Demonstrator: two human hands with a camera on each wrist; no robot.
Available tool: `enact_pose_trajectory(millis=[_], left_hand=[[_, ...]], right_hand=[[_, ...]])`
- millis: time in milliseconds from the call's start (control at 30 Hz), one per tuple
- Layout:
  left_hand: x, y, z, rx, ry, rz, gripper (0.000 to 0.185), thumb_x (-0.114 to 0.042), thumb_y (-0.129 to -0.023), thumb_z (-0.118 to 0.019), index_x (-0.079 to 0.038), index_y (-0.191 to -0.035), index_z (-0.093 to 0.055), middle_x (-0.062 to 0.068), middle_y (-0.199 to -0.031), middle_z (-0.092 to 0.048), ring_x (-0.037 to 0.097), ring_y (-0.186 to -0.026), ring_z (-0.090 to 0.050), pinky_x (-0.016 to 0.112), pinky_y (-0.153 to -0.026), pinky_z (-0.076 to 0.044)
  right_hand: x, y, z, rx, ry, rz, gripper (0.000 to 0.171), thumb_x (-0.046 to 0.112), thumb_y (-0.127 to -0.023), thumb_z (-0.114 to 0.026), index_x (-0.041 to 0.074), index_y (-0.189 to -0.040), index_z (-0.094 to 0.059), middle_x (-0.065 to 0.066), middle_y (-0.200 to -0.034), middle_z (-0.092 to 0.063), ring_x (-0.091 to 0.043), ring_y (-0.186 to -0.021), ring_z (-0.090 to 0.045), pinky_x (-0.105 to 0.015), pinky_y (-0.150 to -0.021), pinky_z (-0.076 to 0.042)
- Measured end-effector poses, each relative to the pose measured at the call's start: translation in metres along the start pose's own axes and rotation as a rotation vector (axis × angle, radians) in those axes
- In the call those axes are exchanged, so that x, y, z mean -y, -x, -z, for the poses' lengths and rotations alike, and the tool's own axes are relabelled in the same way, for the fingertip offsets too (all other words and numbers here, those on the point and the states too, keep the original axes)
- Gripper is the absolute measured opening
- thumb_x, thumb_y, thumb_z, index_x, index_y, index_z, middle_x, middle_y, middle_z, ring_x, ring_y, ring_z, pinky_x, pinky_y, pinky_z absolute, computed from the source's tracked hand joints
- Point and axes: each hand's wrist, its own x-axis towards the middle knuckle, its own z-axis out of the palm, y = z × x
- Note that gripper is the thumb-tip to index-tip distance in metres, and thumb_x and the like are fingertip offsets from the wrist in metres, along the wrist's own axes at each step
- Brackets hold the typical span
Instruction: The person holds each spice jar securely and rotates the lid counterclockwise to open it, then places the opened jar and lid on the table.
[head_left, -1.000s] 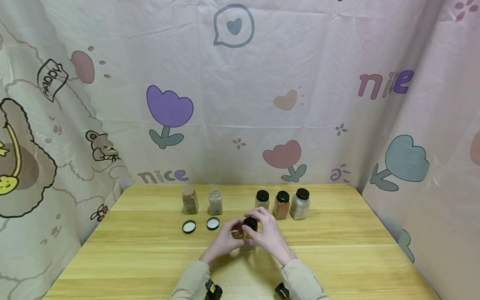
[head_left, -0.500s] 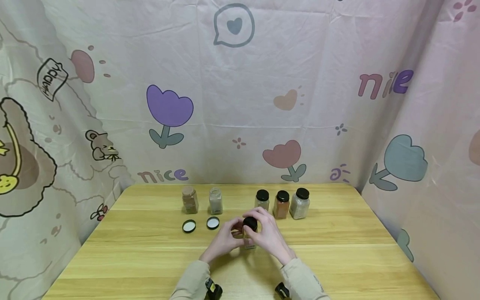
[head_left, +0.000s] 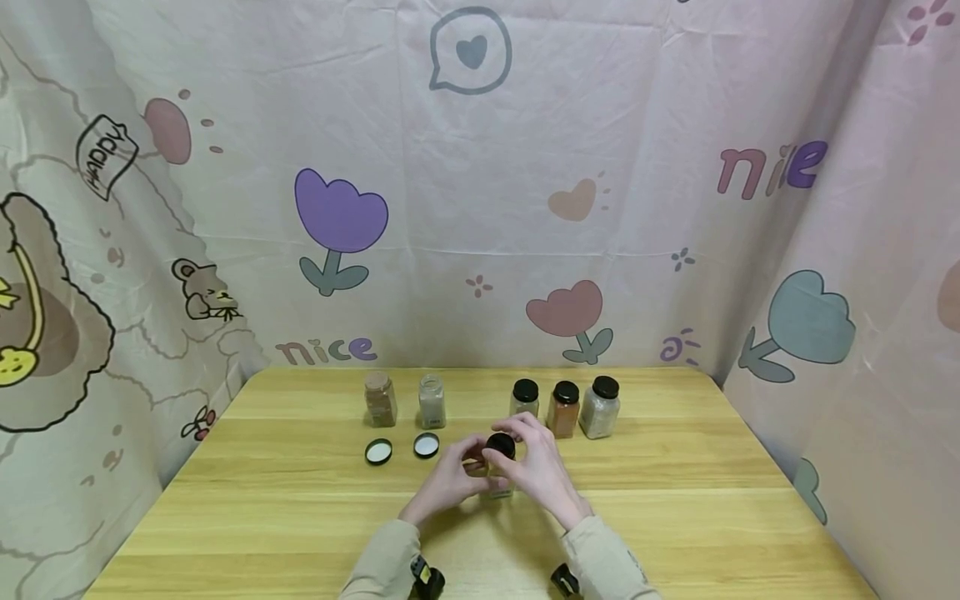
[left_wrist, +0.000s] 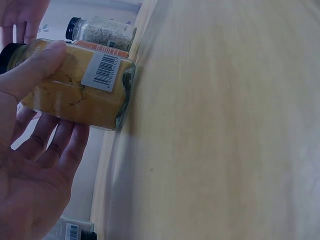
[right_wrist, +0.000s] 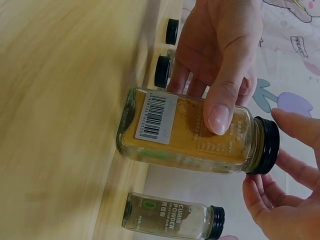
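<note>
grip: your left hand (right_wrist: 220,55) holds the jar (right_wrist: 190,132), right hand (right_wrist: 285,200) fingers curl round its cap (right_wrist: 265,146)
jar: clear square glass, yellow powder, barcode sticker, black cap

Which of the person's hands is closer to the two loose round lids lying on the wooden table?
Left. The left hand grips the yellow spice jar just right of the two loose round lids; the right hand is beyond the jar, at its black cap.

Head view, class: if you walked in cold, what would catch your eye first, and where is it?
First, the two hands meeting at the table's middle: the left hand grips a jar of yellow powder standing on the wooden table, while the right hand holds its black cap. Behind stand two uncapped jars with their loose lids in front, and three capped jars to the right.
</note>
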Motion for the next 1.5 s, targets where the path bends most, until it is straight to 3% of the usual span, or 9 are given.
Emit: enact_pose_trajectory(millis=[233, 533, 833, 1200, 1500], left_hand=[[0.0005, 0.0008, 0.0002, 0.000, -0.021, -0.006, 0.041, -0.016, -0.082, -0.084, -0.004, -0.115, -0.064, 0.014, -0.113, -0.069, 0.012, -0.104, -0.067, 0.028, -0.098, -0.058], [0.0009, -0.0001, 0.0009, 0.004, -0.012, -0.002, 0.043, -0.010, -0.083, -0.083, -0.003, -0.120, -0.063, 0.015, -0.113, -0.069, 0.011, -0.103, -0.066, 0.026, -0.097, -0.058], [-0.0013, 0.0012, 0.0004, -0.002, 0.010, 0.023, 0.043, -0.014, -0.081, -0.085, -0.004, -0.117, -0.064, 0.011, -0.112, -0.069, 0.020, -0.108, -0.068, 0.028, -0.098, -0.058], [0.0004, -0.0006, 0.0013, 0.005, -0.006, -0.001, 0.044, -0.010, -0.082, -0.083, -0.002, -0.121, -0.063, 0.015, -0.112, -0.069, 0.014, -0.105, -0.065, 0.026, -0.098, -0.057], [-0.0021, 0.0004, 0.0012, 0.007, 0.001, 0.000, 0.045, -0.013, -0.081, -0.084, -0.003, -0.120, -0.063, 0.014, -0.114, -0.069, 0.010, -0.106, -0.065, 0.025, -0.100, -0.056]], right_hand=[[0.0003, -0.0007, 0.0019, 0.035, -0.001, -0.008, 0.031, 0.007, -0.078, -0.083, 0.004, -0.108, -0.073, -0.006, -0.103, -0.071, -0.022, -0.092, -0.068, -0.038, -0.083, -0.059], [-0.0035, -0.0004, 0.0009, 0.047, 0.011, 0.050, 0.030, 0.007, -0.079, -0.081, 0.008, -0.108, -0.074, -0.004, -0.106, -0.070, -0.021, -0.099, -0.067, -0.036, -0.089, -0.056], [-0.0004, 0.0005, 0.0003, 0.009, 0.022, -0.033, 0.037, 0.014, -0.074, -0.088, 0.007, -0.107, -0.074, -0.003, -0.104, -0.069, -0.020, -0.097, -0.066, -0.036, -0.086, -0.057], [-0.0007, -0.0003, 0.0021, 0.042, -0.003, -0.012, 0.031, 0.004, -0.076, -0.081, 0.008, -0.106, -0.074, -0.004, -0.103, -0.070, -0.021, -0.096, -0.067, -0.036, -0.087, -0.057], [-0.0009, 0.0011, 0.0008, 0.003, 0.075, -0.044, 0.038, 0.023, -0.075, -0.088, 0.008, -0.107, -0.074, -0.002, -0.104, -0.065, -0.019, -0.101, -0.061, -0.037, -0.089, -0.053]])
